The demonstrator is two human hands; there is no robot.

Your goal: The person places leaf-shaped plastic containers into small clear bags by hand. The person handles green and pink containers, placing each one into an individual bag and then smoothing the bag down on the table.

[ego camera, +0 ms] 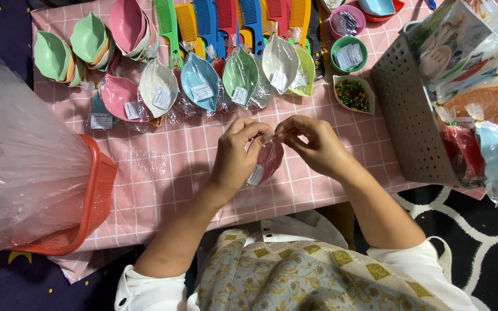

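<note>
Pink bagged dish (269,161) held by both hands, left hand (237,152) & right hand (312,144) fingers pinching bag top.

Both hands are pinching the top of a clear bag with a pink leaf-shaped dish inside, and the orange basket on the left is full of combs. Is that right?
Not quite. The head view shows both hands, left and right, pinching the bagged pink dish, but the orange basket holds clear plastic bags, not combs. The combs lie at the table's far edge.
</note>
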